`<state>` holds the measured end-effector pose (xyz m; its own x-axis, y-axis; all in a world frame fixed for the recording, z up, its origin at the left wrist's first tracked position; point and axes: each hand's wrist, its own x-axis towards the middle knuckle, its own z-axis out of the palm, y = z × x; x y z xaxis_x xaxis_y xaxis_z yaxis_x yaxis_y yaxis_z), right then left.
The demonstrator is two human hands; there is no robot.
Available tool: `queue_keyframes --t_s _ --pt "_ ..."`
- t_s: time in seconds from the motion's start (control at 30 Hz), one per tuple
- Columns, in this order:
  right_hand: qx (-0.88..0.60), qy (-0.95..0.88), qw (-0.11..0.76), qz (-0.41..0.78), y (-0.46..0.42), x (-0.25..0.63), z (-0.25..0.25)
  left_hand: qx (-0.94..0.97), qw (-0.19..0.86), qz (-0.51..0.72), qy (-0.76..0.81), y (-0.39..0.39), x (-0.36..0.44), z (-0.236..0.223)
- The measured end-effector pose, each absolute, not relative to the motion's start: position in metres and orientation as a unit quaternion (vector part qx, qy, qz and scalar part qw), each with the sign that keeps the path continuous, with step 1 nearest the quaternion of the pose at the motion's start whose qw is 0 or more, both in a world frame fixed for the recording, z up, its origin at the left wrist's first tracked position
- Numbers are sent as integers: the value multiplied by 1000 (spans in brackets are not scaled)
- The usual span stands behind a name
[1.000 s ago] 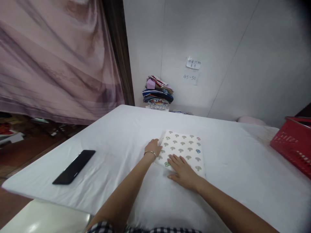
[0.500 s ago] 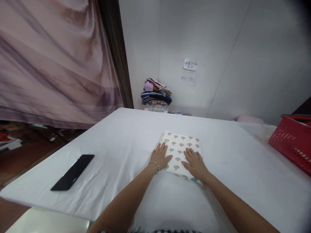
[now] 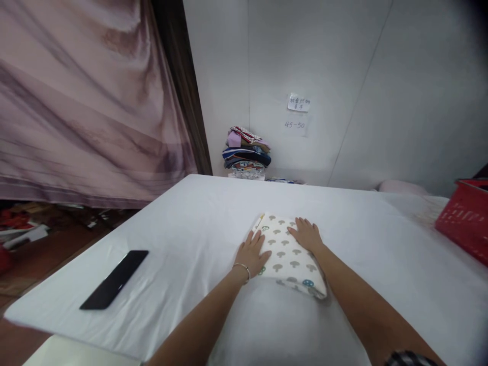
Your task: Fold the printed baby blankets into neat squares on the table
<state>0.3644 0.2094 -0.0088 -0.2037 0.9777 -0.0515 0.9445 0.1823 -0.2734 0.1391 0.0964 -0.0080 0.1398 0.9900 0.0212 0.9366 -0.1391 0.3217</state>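
Table (image 3: pixel 183 213), white-covered, is taken as landmark. On its near middle a folded cloth (image 3: pixel 284 254) with mushroom print is laid, a thick fold turned toward the table's near edge. Judged light, soft and limp, not fragile; little slip expected, though layers may be shifted over one another or creased if tugged at one point. Best hold judged to be at that thick fold, all layers taken together, with the part toward the table's far edge supported from beneath. By the left hand (image 3: pixel 252 254), palm down and fingers spread, the cloth is covered on the side toward the table's left end; by the right hand (image 3: pixel 308 236), laid flat with fingers lightly parted, on the side toward the right end. No clamping is seen; whether fabric is tucked under the palms cannot be told. Both side edges are thus partly blocked by the hands. Around, by size: a pale wall (image 3: pixel 324 61) is seen behind the table's far edge; a pink curtain (image 3: pixel 87 101) is hung beyond its left side; a red basket (image 3: pixel 465 218) is seen at its right end; stacked fabrics (image 3: pixel 247 152) are piled beyond the far edge; a black slab (image 3: pixel 114 279) is placed on the table's left part; paper notes (image 3: pixel 298 102) are fixed above the far edge.
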Motion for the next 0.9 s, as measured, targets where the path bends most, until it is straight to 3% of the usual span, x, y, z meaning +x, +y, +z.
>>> queue_keyframes --t_s 0.3,0.5,0.6,0.73,0.9 --pt "-614 -759 126 177 198 378 5 735 160 131 646 97 141 -5" --pt "-551 -782 226 185 90 402 13 713 258 147 635 113 134 -3" --pt "-518 -811 237 136 39 409 2 704 300 183 617 110 129 4" --pt "-551 -792 256 57 15 415 -17 763 241 191 569 83 123 7" --pt "-607 -755 243 60 19 414 -25 809 160 198 529 65 110 -8"
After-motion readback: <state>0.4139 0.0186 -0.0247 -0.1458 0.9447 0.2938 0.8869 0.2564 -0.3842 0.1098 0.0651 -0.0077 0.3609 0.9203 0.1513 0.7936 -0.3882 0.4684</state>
